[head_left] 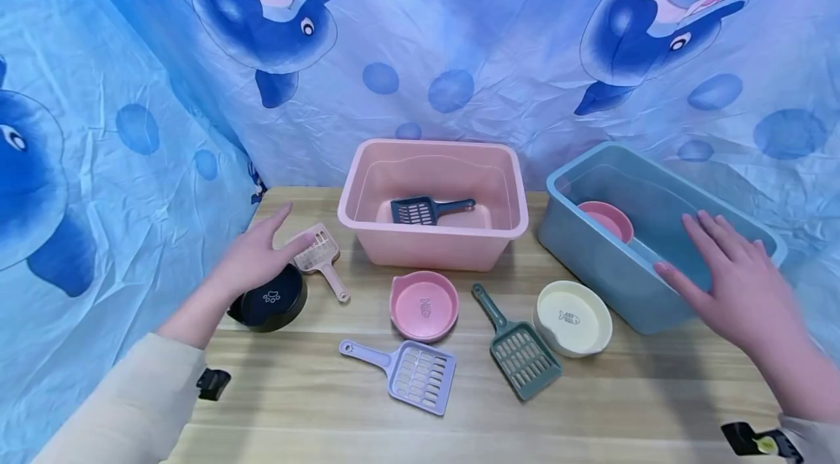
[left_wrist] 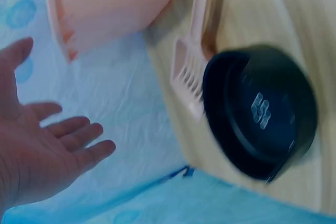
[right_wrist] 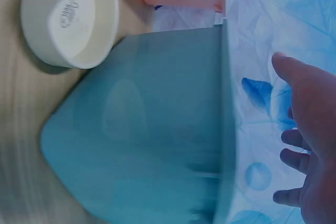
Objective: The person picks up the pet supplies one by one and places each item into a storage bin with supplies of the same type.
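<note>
Fingers spread and holding nothing, my left hand (head_left: 257,257) hovers over a black bowl (head_left: 278,303) with a paw print, near a pale pink litter scoop (head_left: 320,254). In the left wrist view that hand (left_wrist: 47,150) is apart from the black bowl (left_wrist: 262,111). On the right, my right hand (head_left: 738,278) hangs above the blue bin (head_left: 610,271) with straight fingers and nothing in them. A pink bowl (head_left: 607,219) lies inside that bin. The right wrist view shows the hand (right_wrist: 310,124) beyond the bin's rim, near a cream bowl (right_wrist: 79,19).
A pink bin (head_left: 433,249) with a dark blue scoop (head_left: 415,211) inside stands at the back middle. In front lie a pink cat-ear bowl (head_left: 424,306), a lavender scoop (head_left: 420,378) and a green scoop (head_left: 521,354). A blue dolphin-print curtain (head_left: 420,33) hangs behind the wooden table (head_left: 315,420).
</note>
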`<state>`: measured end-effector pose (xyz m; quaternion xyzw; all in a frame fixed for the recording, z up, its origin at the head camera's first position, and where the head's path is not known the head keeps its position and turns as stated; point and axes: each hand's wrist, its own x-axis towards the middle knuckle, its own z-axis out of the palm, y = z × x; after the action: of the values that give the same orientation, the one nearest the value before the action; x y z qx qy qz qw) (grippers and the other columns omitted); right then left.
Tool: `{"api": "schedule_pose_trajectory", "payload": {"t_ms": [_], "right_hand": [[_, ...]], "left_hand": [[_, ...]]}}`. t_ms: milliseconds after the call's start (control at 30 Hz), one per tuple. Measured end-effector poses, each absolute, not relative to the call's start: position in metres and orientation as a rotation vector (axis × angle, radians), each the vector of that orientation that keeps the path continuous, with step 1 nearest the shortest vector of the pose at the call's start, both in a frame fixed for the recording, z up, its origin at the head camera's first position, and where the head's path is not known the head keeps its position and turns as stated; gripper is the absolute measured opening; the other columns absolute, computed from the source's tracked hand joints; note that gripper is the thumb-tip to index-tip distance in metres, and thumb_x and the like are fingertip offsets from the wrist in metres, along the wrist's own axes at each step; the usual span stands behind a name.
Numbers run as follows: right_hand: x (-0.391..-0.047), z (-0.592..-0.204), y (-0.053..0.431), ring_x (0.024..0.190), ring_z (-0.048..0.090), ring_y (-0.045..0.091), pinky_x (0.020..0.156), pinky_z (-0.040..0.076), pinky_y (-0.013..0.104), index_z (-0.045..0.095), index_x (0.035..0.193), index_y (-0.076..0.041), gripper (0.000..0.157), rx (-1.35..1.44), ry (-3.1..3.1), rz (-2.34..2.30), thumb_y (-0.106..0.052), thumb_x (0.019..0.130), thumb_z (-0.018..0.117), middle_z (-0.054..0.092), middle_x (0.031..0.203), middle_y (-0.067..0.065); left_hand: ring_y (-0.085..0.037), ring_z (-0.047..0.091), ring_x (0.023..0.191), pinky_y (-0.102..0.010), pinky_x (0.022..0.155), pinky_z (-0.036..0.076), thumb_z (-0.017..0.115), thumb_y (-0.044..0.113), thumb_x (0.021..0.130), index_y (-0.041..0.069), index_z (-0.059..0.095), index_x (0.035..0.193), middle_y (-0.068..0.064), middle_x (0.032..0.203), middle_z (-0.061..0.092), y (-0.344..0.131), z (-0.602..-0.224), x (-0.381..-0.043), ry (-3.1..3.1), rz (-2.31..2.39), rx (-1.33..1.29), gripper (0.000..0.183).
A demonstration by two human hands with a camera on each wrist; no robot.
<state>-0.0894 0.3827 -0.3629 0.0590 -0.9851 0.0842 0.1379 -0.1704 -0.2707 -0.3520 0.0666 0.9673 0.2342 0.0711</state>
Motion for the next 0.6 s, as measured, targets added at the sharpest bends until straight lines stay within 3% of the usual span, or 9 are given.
{"api": "schedule_pose_trajectory", "payload": {"t_ms": [100,167,233,300,467,600], "right_hand": [[-0.085,-0.372,0.382,0.15,0.033,0.057,0.113,0.033,0.08,0.033,0.166,-0.003,0.088,0.163,-2.806,0.237,-0.044,0.099,0.075,0.032,0.168,0.031],[-0.082,-0.377,0.382,0.143,0.041,0.059,0.102,0.041,0.082,0.041,0.163,-0.003,0.084,0.173,-2.757,0.225,-0.04,0.097,0.078,0.039,0.164,0.03],[-0.08,-0.383,0.382,0.137,0.048,0.059,0.096,0.045,0.082,0.047,0.159,-0.003,0.079,0.192,-2.698,0.21,-0.037,0.095,0.08,0.047,0.159,0.03],[-0.078,-0.388,0.382,0.133,0.051,0.059,0.098,0.045,0.08,0.052,0.156,-0.003,0.074,0.225,-2.639,0.205,-0.047,0.1,0.073,0.052,0.154,0.03],[-0.072,-0.398,0.379,0.12,0.061,0.056,0.094,0.051,0.077,0.064,0.144,-0.002,0.089,0.303,-2.463,0.187,-0.077,0.105,0.037,0.065,0.14,0.028],[-0.068,-0.405,0.377,0.112,0.067,0.052,0.098,0.053,0.072,0.07,0.138,-0.002,0.082,0.328,-2.367,0.168,-0.071,0.107,0.039,0.07,0.133,0.025]], "left_hand": [[-0.057,0.038,0.148,-0.072,0.117,0.038,0.053,0.055,0.109,-0.002,0.016,0.169,-0.038,0.163,0.034,-0.263,-0.362,-0.165,2.896,0.817,0.103,0.091],[-0.055,0.043,0.146,-0.07,0.116,0.041,0.055,0.052,0.109,-0.003,0.017,0.168,-0.038,0.161,0.038,-0.257,-0.37,-0.162,2.88,0.901,0.058,0.089],[-0.052,0.045,0.146,-0.067,0.117,0.042,0.056,0.052,0.109,-0.002,0.018,0.168,-0.037,0.161,0.039,-0.252,-0.378,-0.159,2.85,0.975,0.001,0.089],[-0.05,0.046,0.146,-0.065,0.118,0.042,0.055,0.052,0.109,-0.001,0.019,0.168,-0.035,0.161,0.041,-0.248,-0.386,-0.156,2.823,1.032,-0.039,0.088],[-0.046,0.048,0.147,-0.059,0.12,0.043,0.055,0.053,0.109,0.002,0.022,0.169,-0.03,0.162,0.044,-0.237,-0.405,-0.148,2.726,1.155,-0.149,0.086],[-0.044,0.048,0.148,-0.057,0.122,0.041,0.058,0.049,0.109,0.002,0.026,0.168,-0.028,0.161,0.046,-0.229,-0.417,-0.142,2.633,1.263,-0.203,0.082]]}}
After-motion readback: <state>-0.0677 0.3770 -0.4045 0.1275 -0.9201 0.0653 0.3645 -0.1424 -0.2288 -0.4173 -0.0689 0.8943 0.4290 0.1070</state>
